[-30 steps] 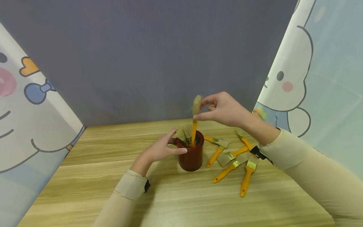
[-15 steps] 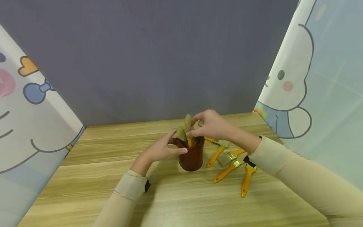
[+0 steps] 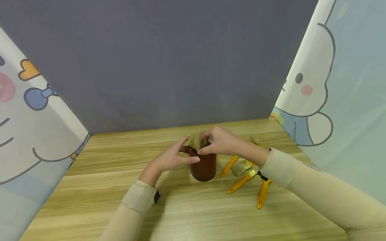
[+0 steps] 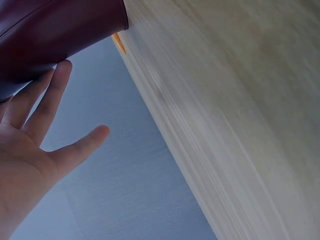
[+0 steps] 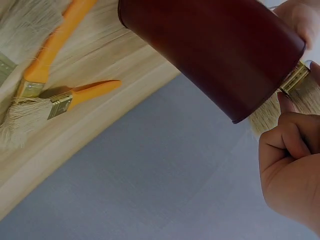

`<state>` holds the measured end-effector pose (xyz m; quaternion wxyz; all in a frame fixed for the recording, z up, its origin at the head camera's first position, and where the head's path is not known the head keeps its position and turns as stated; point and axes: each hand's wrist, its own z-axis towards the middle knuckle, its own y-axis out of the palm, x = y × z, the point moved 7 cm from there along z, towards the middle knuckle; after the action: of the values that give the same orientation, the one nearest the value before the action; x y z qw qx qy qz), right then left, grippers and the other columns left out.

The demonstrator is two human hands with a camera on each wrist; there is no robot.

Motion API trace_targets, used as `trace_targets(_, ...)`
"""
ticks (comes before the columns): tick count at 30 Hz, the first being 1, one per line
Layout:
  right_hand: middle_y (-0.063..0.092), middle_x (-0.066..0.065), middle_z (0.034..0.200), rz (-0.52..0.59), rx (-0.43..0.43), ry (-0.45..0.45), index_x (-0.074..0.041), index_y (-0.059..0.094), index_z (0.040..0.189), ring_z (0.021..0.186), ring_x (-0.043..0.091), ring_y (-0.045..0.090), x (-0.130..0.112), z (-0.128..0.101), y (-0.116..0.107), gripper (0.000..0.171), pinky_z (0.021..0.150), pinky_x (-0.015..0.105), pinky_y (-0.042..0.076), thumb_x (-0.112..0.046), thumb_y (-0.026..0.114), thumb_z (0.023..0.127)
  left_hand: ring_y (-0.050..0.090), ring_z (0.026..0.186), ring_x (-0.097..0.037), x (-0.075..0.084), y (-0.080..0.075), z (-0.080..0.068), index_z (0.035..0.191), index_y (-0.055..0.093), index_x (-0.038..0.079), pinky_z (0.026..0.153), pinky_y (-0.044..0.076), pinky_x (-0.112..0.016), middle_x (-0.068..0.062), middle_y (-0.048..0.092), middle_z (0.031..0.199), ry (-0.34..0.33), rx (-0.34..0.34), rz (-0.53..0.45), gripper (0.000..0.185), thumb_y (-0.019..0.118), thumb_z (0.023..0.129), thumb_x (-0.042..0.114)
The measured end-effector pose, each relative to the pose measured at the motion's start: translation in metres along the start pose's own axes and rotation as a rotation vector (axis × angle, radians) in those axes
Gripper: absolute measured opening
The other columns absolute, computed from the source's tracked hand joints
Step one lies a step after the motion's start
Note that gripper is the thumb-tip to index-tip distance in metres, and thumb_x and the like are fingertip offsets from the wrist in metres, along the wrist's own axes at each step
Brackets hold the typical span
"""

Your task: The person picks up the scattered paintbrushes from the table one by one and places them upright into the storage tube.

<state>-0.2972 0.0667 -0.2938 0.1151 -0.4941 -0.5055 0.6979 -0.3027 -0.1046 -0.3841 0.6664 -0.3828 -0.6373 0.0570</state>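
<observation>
A dark red cylindrical can [image 3: 203, 169] stands upright on the wooden table. My left hand [image 3: 171, 156] steadies it from the left, thumb across the front near the rim and fingers at the far side; in the left wrist view, fingertips touch its wall and one finger sticks out free. At the can's mouth, my right hand [image 3: 221, 141] pinches a paintbrush between thumb and fingers. In the right wrist view, its metal ferrule [image 5: 296, 79] shows just above the rim, bristles outward. Pale bristles [image 3: 195, 140] of other paintbrushes poke up beside it. Their handles are hidden inside the can.
Several orange-handled paintbrushes [image 3: 240, 184] lie loosely overlapped on the table [image 3: 187, 214] right of the can, some beneath the right forearm. A grey panel [image 3: 169, 67] rises behind the table. Cartoon-printed sheets [image 3: 313, 83] flank both sides.
My right hand has moved down and slightly left, lowering the paintbrush handle-first into the can until its bristles sit near the rim. The left hand and can have stayed in place.
</observation>
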Motion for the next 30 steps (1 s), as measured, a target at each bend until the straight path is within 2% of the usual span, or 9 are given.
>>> trace_targets(6,0.029,-0.01,0.049,0.005,0.012,0.006,-0.004,0.078,0.12,0.046,0.007,0.023,-0.002,-0.001,-0.006,0.042,0.049,0.022,0.025,-0.034,0.084,0.091,0.056,0.145,-0.031,0.002,-0.001,0.0,0.173,0.015,0.021,0.121,0.042,-0.062,-0.009,0.064,0.15,0.0,0.001,0.013,0.119,0.081,0.085,0.067)
trace_targets(13,0.029,-0.01,0.049,-0.01,0.088,0.025,-0.007,0.079,0.119,0.046,0.008,0.023,0.001,-0.005,-0.031,0.038,0.049,0.023,0.026,-0.033,0.084,0.091,0.054,0.147,-0.033,0.0,-0.004,-0.001,0.173,0.015,0.024,0.118,0.044,-0.062,-0.014,0.059,0.155,-0.017,0.005,0.025,0.118,0.081,0.085,0.067)
trace_targets(16,0.033,-0.01,0.051,-0.052,0.126,0.045,-0.008,0.079,0.12,0.05,0.01,0.027,0.011,-0.007,-0.048,0.04,0.055,0.026,0.031,-0.036,0.083,0.092,0.053,0.148,-0.034,-0.003,-0.005,-0.001,0.173,0.015,0.025,0.119,0.043,-0.062,-0.015,0.057,0.157,-0.024,0.008,0.032,0.118,0.081,0.085,0.068)
trace_targets(21,0.036,-0.009,0.054,-0.089,0.145,0.082,-0.012,0.076,0.125,0.055,0.012,0.031,0.045,-0.014,-0.072,0.042,0.065,0.033,0.039,-0.041,0.081,0.094,0.051,0.15,-0.035,-0.004,-0.006,-0.002,0.172,0.016,0.027,0.121,0.041,-0.063,-0.016,0.055,0.158,-0.034,0.021,0.028,0.119,0.082,0.083,0.069)
trace_targets(24,0.032,-0.009,0.054,-0.106,0.102,0.077,-0.011,0.072,0.131,0.053,0.01,0.025,0.071,-0.022,-0.074,0.048,0.066,0.033,0.039,-0.04,0.082,0.094,0.049,0.151,-0.035,-0.003,-0.006,-0.001,0.172,0.016,0.027,0.122,0.04,-0.063,-0.016,0.055,0.159,-0.029,0.019,0.028,0.118,0.082,0.083,0.069)
trace_targets(30,0.033,-0.009,0.057,-0.136,-0.09,0.079,-0.009,0.067,0.137,0.052,0.007,0.025,0.121,-0.047,-0.062,0.056,0.061,0.027,0.035,-0.038,0.085,0.093,0.049,0.152,-0.033,0.002,-0.005,0.005,0.172,0.017,0.028,0.123,0.038,-0.063,-0.014,0.056,0.158,-0.005,0.004,0.044,0.117,0.081,0.084,0.07)
